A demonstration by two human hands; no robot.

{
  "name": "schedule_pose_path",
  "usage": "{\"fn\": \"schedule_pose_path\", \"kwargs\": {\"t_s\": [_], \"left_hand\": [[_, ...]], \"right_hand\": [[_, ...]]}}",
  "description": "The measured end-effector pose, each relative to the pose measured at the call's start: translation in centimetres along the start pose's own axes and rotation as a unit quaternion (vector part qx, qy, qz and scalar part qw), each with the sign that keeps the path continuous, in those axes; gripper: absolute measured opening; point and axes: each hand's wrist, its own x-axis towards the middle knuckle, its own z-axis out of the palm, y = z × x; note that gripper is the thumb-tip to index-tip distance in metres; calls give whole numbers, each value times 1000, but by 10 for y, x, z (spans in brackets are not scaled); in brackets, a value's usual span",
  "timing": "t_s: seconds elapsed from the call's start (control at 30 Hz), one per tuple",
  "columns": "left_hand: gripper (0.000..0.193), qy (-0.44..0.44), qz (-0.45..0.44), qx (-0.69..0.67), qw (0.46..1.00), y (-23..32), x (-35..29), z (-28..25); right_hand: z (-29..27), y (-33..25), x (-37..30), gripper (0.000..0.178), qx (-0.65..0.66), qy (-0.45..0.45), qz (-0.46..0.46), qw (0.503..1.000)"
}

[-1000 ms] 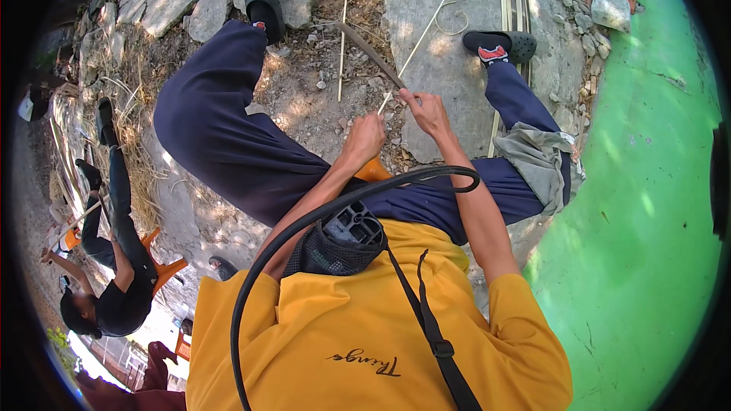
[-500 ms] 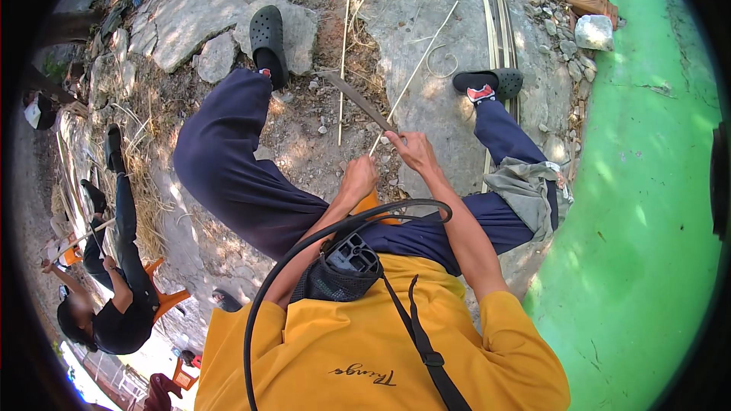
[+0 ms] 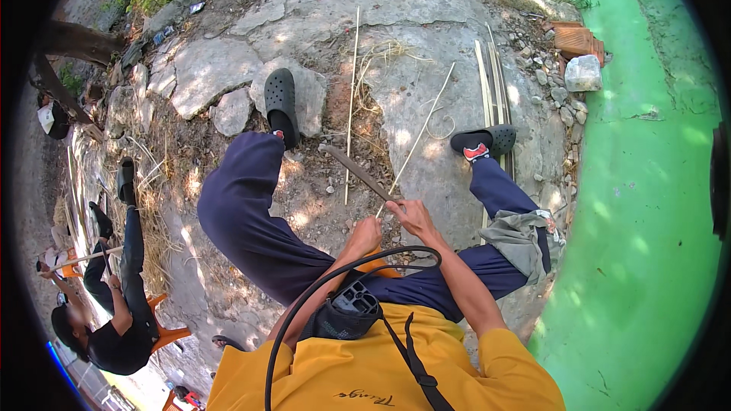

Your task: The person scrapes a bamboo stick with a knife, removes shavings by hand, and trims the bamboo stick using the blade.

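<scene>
A long, thin pale strip (image 3: 427, 121), looking like split bamboo, slants from the ground ahead down into my left hand (image 3: 365, 236). The fingers of that hand are closed round its near end. My right hand (image 3: 414, 218) grips a long dark-bladed knife (image 3: 355, 171), with the blade pointing away to the upper left. Close by my fingers, the blade crosses the strip. Both hands are close together above my lap, between my spread legs. The knife's handle is mostly hidden inside my right hand.
Another pale strip (image 3: 352, 106) lies on the broken ground ahead, and several strips (image 3: 493, 80) lie under my right shoe. A black cable (image 3: 282, 335) loops over my lap. Green floor (image 3: 632, 205) borders the right. At left, a seated person (image 3: 122, 335) holds a strip.
The view has tilted up, so the ground and my legs sit lower in the picture. Both hands keep their holds on the strip and the knife.
</scene>
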Motion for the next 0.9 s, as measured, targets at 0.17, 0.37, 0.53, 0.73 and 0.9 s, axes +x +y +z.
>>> {"fn": "schedule_pose_path", "kwargs": {"t_s": [0.17,0.37,0.53,0.73,0.9], "left_hand": [[40,-52,-22,-66,996,6,1,-2],[40,-7,8,-138,990,-18,3,-12],[42,-96,-49,-138,984,8,-11,-24],[46,-55,58,-80,994,-19,-7,-16],[43,-80,-1,-111,991,-24,-14,-29]], "right_hand": [[-18,16,26,66,4,0,44,999],[-7,-19,11,67,57,23,20,998],[-41,16,26,73,-27,-21,30,999],[-40,-2,14,81,22,-18,14,999],[-54,15,30,80,-35,-25,-32,999]]}}
